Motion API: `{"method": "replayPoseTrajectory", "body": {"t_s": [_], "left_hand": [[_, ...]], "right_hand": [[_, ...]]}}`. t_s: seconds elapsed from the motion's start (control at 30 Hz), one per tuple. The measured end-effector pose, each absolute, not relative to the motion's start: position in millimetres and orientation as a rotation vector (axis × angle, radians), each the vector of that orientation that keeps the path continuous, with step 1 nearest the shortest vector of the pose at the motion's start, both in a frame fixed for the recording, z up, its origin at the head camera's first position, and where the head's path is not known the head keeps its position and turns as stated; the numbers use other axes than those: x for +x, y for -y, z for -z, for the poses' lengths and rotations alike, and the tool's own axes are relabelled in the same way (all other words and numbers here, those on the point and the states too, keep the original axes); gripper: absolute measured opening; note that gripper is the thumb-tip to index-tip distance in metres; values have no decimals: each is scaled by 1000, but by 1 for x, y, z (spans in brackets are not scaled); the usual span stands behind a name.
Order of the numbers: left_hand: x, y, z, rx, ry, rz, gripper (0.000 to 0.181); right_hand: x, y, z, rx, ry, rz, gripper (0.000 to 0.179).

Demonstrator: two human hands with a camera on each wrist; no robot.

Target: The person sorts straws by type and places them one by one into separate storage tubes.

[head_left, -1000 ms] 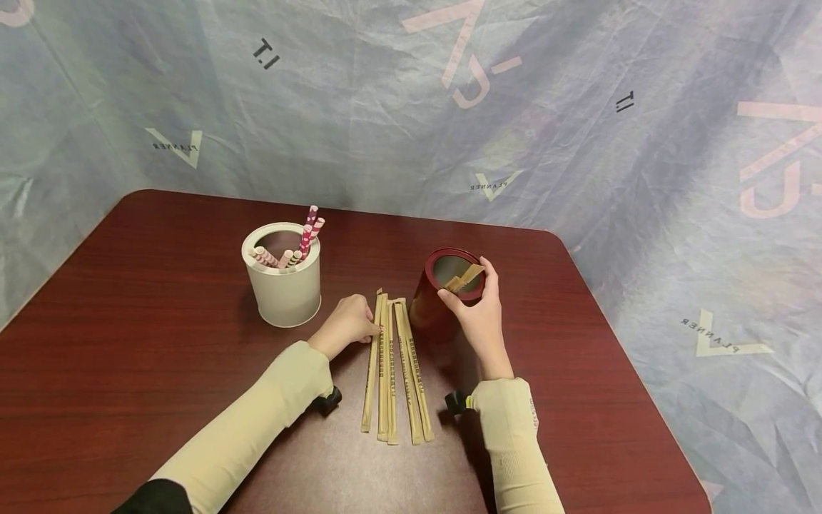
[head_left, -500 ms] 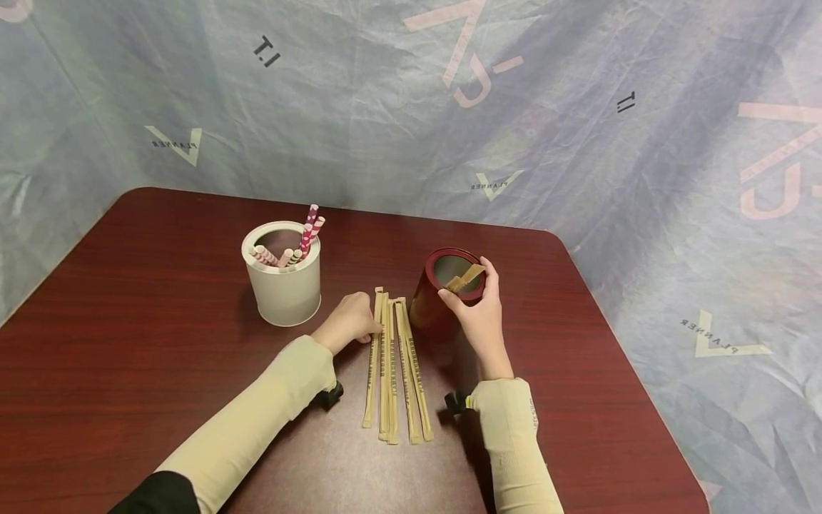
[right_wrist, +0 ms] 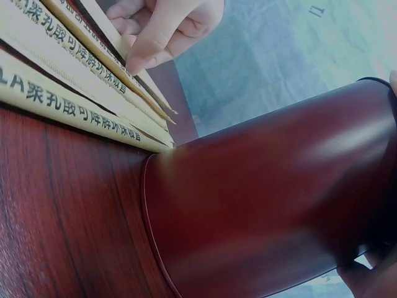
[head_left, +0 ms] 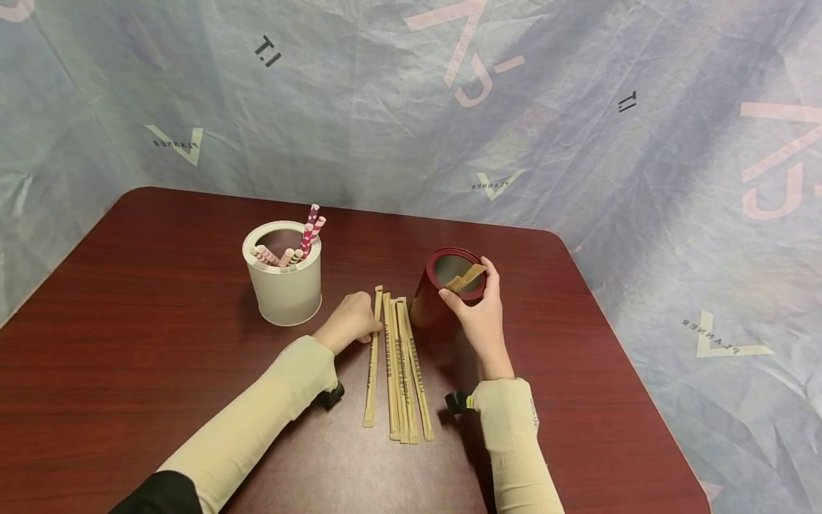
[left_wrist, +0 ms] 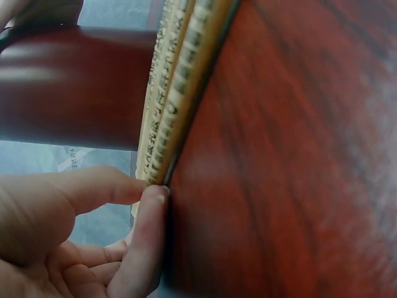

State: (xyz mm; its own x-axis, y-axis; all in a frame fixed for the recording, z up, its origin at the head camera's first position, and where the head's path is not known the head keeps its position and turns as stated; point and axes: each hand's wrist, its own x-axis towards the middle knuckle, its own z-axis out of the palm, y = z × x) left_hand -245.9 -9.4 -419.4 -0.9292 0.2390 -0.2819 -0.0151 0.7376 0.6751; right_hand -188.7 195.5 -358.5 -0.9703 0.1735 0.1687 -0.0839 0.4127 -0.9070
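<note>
We see a wood-grained desk [head_left: 167, 285] bearing a white can [head_left: 287, 293], a dark red can [head_left: 432, 314] and, just beside it, wrapped straws [head_left: 399, 378].

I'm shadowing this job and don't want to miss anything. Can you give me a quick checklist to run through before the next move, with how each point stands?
1. Left hand has a straw: ok, thumb and finger pinch the leftmost straw.
2. That straw is apart from the other straws: ok, a gap shows along it.
3. That straw is fully off the table: cannot tell.
4. Red can is held: ok, the right hand has thumb and fingers at its rim.
5. Red can's opening is unobstructed: not ok, wrapped ends lean across part of it.
6. White can is apart from both hands: ok.
</note>
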Motion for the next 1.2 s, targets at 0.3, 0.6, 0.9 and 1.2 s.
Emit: {"method": "replayPoseTrajectory", "body": {"t_s": [0.3, 0.6, 0.9, 1.2], "left_hand": [[-249, 19, 427, 172, -2425, -1217, 15], [-246, 31, 424, 171, -2193, -1581, 14], [-235, 34, 385, 219, -2137, -1855, 16], [-217, 30, 351, 363, -2579, -2020, 25]], "right_hand": [[-185, -193, 354, -67, 2433, -1580, 87], [-185, -193, 355, -69, 2444, -1574, 87], [-187, -194, 356, -66, 2433, -1583, 87], [-187, -194, 356, -66, 2433, -1586, 86]]}}
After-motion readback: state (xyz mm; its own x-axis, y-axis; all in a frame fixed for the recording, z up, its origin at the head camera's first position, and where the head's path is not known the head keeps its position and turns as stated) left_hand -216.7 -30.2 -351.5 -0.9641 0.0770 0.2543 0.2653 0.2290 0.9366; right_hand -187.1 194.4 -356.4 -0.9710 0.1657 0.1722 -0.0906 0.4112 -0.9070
